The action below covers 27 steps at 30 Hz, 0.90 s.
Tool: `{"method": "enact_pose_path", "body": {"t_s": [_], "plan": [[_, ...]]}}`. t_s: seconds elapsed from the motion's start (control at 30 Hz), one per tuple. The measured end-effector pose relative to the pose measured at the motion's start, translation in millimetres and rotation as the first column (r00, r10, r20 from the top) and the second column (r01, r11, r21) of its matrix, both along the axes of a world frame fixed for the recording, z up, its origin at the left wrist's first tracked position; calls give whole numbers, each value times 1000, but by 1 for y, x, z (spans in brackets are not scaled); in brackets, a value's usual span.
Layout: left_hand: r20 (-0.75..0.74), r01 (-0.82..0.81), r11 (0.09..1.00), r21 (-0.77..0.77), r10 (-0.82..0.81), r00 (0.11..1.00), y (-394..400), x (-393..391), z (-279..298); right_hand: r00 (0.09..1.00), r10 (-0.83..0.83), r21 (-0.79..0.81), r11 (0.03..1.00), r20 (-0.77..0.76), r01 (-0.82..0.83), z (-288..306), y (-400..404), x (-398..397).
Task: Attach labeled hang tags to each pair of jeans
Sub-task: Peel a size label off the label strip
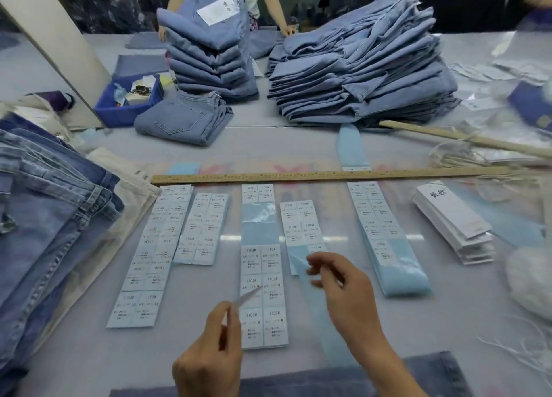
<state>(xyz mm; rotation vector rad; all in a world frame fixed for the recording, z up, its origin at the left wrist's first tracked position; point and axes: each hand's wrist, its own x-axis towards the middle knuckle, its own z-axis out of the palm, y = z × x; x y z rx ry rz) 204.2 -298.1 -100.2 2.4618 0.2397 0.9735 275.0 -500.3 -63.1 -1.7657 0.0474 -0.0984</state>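
Seen from above, looking down at a grey table. Left hand low in the middle, thumb and fingers pinching a thin white tag seen edge-on, tip raised over a label sheet. Right hand just beside it to the right, fingers loosely curled and blurred, hovering over a blue backing strip; whether anything is pinched there cannot be told. Five strips of printed white labels laid side by side below a long wooden ruler. Stack of white hang tags to the right of the strips, white strings lying loose near the right edge. Folded jeans piled at the left edge, one folded pair further back, two tall stacks at the far side. Blue bin of odds and ends at far left. Another person's arms resting behind the stacks. Denim along the near edge.
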Motion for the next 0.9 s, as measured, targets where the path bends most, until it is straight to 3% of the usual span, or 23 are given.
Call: {"method": "enact_pose_path", "body": {"t_s": [0.03,0.07,0.1,0.13,0.17,0.2,0.23,0.33,0.53,0.6,0.67,0.73,0.77,0.83,0.9], "plan": [[-2,-20,999,-30,20,1000,3,-3,0,993,58,-319,948,106,-22,-6,-1,6],[-19,-28,997,-72,27,999,2,-7,-1,981,173,-590,803,87,-90,-14,0,15],[-37,-33,992,-118,29,999,5,-10,0,964,267,-763,621,-9,-179,-26,3,26],[-45,-37,986,-161,30,999,11,-12,-1,945,311,-852,462,-103,-245,-37,6,38],[-67,-23,975,-223,8,998,17,-14,-1,933,327,-891,362,-152,-272,-44,9,49],[-120,8,954,-299,-46,992,21,-16,-1,933,321,-909,320,-161,-267,-48,13,60],[-163,33,938,-346,-95,982,25,-19,-3,943,297,-923,299,-153,-244,-49,16,71],[-110,-9,932,-361,-33,993,28,-28,-11,964,212,-942,260,-160,-214,-39,23,108],[-56,-18,894,-447,-7,998,27,-35,-17,902,198,-890,182,-384,-419,-4,33,146],[-60,-25,907,-421,-1,998,27,-34,-14,896,182,-866,235,-406,-440,11,30,150],[-72,-30,939,-343,6,997,23,-25,-10,889,190,-800,389,-416,-457,22,24,156],[13,-48,963,-264,53,998,15,-6,-8,928,172,-763,530,-331,-371,25,18,168],[68,-57,968,-245,76,995,9,7,-6,957,130,-784,551,-257,-286,21,15,175],[144,-24,961,-275,66,987,-5,37,1,973,61,-842,491,-225,-225,2,10,183],[167,22,929,-369,43,985,-16,65,11,954,84,-875,380,-289,-299,-23,7,183]]}}
